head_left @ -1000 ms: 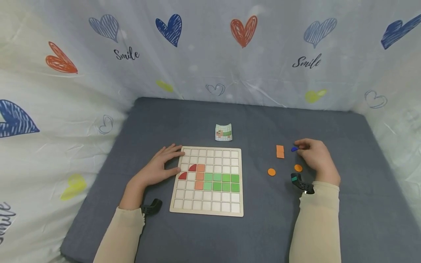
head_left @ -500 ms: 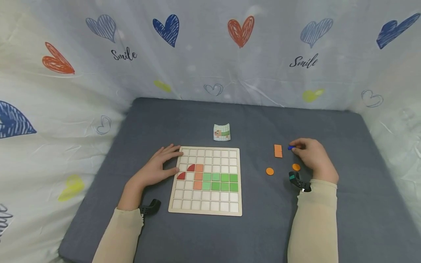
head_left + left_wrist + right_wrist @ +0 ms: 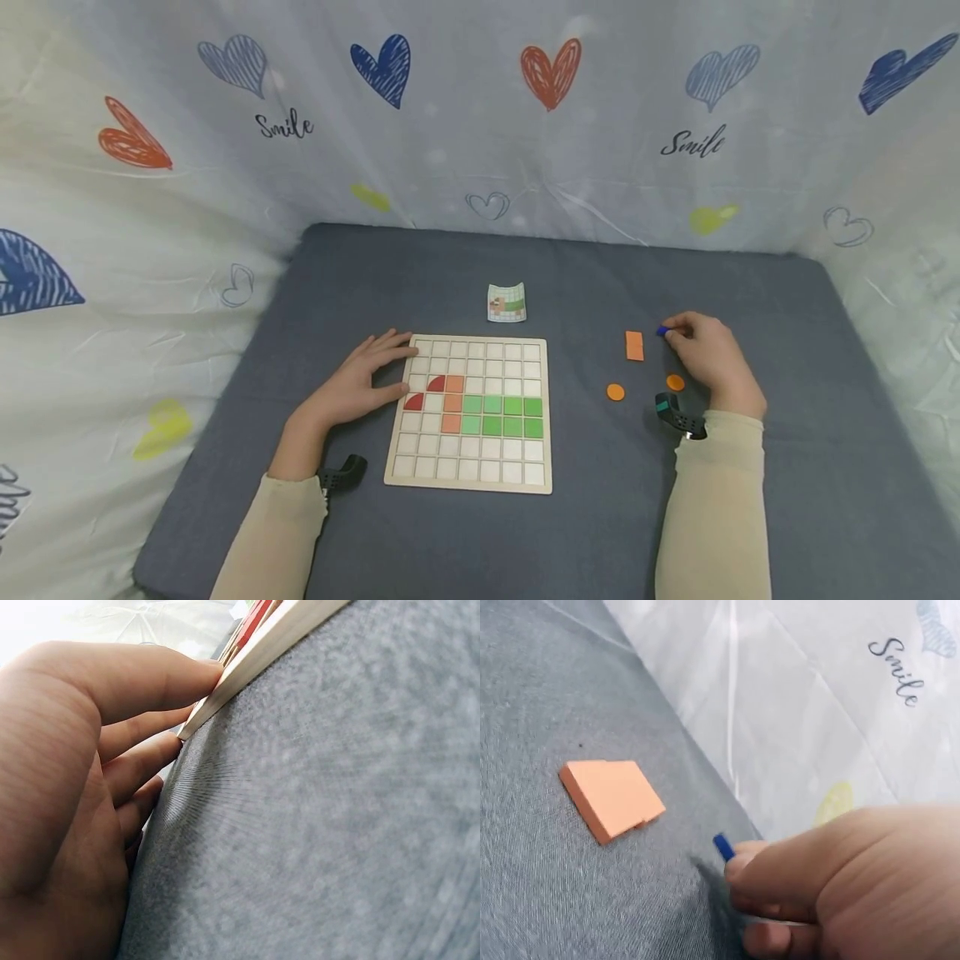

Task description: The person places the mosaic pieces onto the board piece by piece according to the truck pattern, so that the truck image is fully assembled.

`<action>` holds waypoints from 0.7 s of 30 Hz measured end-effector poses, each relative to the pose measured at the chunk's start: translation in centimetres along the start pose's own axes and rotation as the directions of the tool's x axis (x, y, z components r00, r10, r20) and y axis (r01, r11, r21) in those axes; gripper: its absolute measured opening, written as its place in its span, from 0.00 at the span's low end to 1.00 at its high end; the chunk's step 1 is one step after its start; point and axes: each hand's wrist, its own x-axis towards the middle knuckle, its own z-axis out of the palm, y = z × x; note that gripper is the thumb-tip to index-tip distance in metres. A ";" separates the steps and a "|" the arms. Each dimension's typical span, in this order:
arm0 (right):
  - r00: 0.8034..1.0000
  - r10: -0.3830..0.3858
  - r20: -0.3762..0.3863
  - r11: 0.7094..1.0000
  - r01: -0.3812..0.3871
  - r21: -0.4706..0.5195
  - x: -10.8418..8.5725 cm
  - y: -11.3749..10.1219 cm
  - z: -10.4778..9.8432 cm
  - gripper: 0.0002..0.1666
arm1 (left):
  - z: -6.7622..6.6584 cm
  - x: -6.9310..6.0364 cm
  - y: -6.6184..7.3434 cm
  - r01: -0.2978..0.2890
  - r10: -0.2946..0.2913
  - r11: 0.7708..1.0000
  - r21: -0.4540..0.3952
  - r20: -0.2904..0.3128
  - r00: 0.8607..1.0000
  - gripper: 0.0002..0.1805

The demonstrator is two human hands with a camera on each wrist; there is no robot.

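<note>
Your right hand (image 3: 708,354) pinches the blue piece (image 3: 722,846) beside the orange squares (image 3: 634,346); its free end points left in the head view, and the visible part's long axis slants up and leftward from your fingertips in the right wrist view. Your left hand (image 3: 358,379), fingers spread, touches the board's (image 3: 468,488) left edge.

Blue piece (image 3: 722,845): small, pinched in your right hand (image 3: 708,350), end showing.
Grid board (image 3: 468,471): pale wood, flat, your left hand (image 3: 354,379) touching its left edge; red, orange, green tiles (image 3: 453,402) in cells.
</note>
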 end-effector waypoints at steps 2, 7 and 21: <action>0.999 -0.008 -0.032 1.000 0.008 0.027 0.0 -0.2 0.1 0.24 | 0.0 0.0 0.1 0.003 -0.003 1.000 -0.004 0.000 1.000 0.36; 0.995 -0.024 -0.099 0.995 0.034 0.096 -0.1 -1.0 0.3 0.25 | 0.0 0.0 0.1 0.007 -0.007 1.000 -0.005 -0.001 1.000 0.36; 0.990 -0.064 -0.127 0.990 0.080 0.120 -0.2 -2.4 0.4 0.27 | 0.1 0.0 0.1 0.008 -0.008 1.000 0.007 -0.003 1.000 0.37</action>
